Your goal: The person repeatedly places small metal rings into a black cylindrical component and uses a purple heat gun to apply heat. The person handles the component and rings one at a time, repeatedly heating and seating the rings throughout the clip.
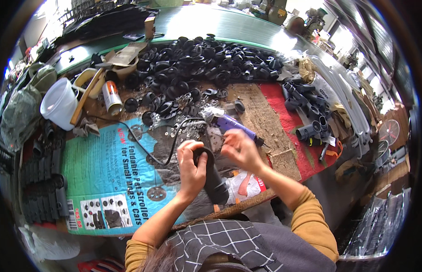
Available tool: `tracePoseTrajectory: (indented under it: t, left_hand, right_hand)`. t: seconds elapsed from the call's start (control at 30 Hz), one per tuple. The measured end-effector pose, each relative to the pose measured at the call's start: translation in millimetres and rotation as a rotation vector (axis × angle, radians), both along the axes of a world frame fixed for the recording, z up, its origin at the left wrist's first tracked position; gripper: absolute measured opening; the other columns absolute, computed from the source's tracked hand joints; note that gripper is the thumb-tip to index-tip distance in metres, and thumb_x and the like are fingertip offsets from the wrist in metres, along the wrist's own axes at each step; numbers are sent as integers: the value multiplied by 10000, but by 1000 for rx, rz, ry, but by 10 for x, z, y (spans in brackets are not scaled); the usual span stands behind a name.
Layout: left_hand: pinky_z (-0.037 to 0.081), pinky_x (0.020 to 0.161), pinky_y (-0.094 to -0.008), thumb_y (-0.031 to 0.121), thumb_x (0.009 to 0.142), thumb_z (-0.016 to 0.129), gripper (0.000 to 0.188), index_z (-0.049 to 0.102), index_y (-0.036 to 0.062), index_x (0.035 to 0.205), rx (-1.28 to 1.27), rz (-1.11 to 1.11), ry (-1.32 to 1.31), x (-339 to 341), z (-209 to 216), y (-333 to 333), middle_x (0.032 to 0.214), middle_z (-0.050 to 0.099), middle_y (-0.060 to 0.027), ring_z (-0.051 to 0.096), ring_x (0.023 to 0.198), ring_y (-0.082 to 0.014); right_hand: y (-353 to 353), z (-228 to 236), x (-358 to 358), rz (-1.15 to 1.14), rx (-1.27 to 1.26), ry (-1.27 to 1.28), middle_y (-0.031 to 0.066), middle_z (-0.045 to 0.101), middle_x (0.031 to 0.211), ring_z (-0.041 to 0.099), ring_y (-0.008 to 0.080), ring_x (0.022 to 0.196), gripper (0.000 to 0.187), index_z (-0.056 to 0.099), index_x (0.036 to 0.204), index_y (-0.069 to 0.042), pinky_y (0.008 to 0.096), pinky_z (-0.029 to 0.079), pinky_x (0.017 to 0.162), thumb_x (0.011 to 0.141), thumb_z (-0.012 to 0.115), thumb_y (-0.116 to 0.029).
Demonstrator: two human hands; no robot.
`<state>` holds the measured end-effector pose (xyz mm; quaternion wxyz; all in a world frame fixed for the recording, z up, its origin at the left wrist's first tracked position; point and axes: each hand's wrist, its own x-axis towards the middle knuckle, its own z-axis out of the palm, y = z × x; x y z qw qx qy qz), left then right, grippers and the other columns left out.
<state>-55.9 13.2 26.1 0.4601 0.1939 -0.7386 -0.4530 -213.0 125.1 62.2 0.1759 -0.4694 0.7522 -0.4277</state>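
Near the middle of the bench, my left hand [192,170] is closed around a black plastic tube [215,182], with the thumb over the rim of its round upper end. The tube leans, its lower end toward the bench's front edge. To its right, my right hand [241,150] is raised with bent fingers drawn together. Whatever may be pinched in them is too small or hidden to name. Just beyond that hand lies a purple electric screwdriver [238,126] with a black cord [172,147] looping left. Small metal washers [181,131] are scattered past my left hand.
A large heap of black plastic parts [206,61] covers the back. Left stand a white bucket [59,104], a spray can [112,97] and stacked dark tubes [43,192]. More black tube fittings [310,106] lie on red cloth at right. Printed cardboard [100,167] covers the front left.
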Motion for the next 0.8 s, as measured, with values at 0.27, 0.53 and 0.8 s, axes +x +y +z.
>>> tracePoseTrajectory:
  t: [0.27,0.53,0.8]
  left_hand:
    - [311,1039,-443,376,957,582,495,465,14,1274,-55,-164,16,-395,271,158,1288,404,-204,381,1215,-339]
    - [483,836,-343,287,932,640,340,551,26,1132,-122,-17,36,290,192,-114,1155,515,-169,527,1037,-276]
    - [457,831,-377,45,740,726,273,588,76,973,-315,939,-501,2551,-122,-1818,1063,573,-106,536,1011,-269]
  right_hand:
    - [390,-31,-1117,-459,-438,-832,25,635,841,620,149,691,284,653,987,-44,308,544,650,885,705,-304]
    - [996,308,-3567,-842,-999,-943,266,508,1273,575,341,1140,469,472,1380,-149,442,522,924,958,588,-318]
    - [640,-634,-2964,-512,-386,-580,51,657,1066,639,148,936,262,586,1213,-74,279,517,831,972,572,-177]
